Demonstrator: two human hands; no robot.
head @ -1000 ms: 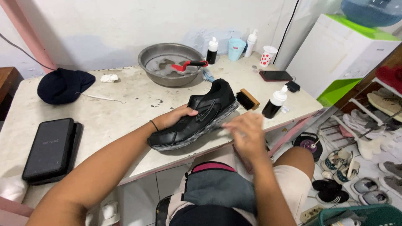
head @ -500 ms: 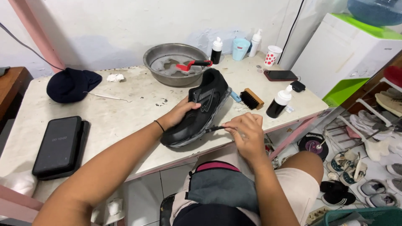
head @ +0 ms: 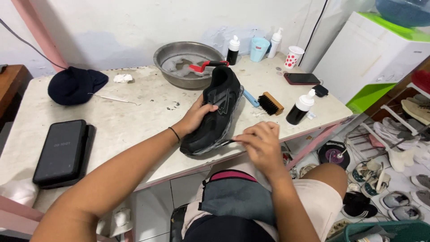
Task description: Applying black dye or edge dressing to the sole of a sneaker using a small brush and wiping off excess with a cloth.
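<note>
Your right hand [head: 262, 145] has its fingers pinched on a thin dark tool at the black shoe's [head: 217, 114] sole edge; your left hand [head: 197, 117] clamps the shoe's side. Since a second ago you've turned the shoe more lengthwise on the counter [head: 134, 112], exposing that edge for scrubbing. Around it: one metal basin [head: 179, 67], one wooden brush [head: 271, 103], three bottles, two cups.
</note>
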